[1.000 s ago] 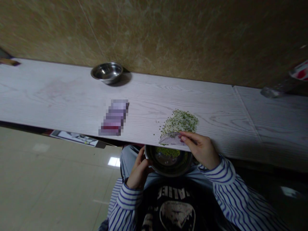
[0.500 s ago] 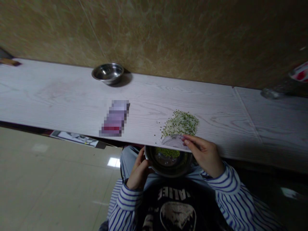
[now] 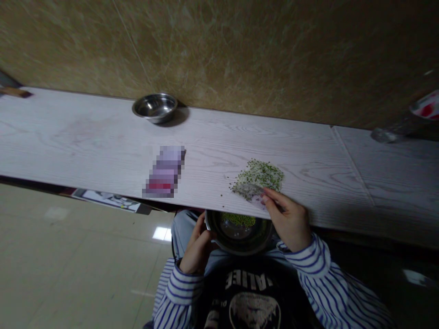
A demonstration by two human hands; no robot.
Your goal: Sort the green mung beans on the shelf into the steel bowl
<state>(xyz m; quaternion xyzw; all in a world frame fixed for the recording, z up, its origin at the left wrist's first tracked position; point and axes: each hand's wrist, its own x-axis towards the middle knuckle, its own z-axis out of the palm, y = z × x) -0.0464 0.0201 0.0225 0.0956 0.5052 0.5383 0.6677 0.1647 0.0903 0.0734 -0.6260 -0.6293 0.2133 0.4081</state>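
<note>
My left hand is closed on the left rim of a metal bowl, held just under the table's front edge. Green mung beans lie inside it, with a few pale grains lower down. Between the thumb and fingers of my right hand is a thin, see-through, rounded plastic piece. It is tilted over the near side of a spread pile of green beans mixed with white grains, which look like rice. Whether its edge touches the table I cannot tell.
A second metal bowl stands by the wall. Left of the pile lies a blurred-out phone-like object. A clear bottle lies at the far right, and a brown piece at the far left. Two stray beans sit near the front edge.
My right hand has moved the plastic piece slightly away from the table edge, farther over the pile, and tilted it. My left hand and its bowl have stayed nearly still.
</note>
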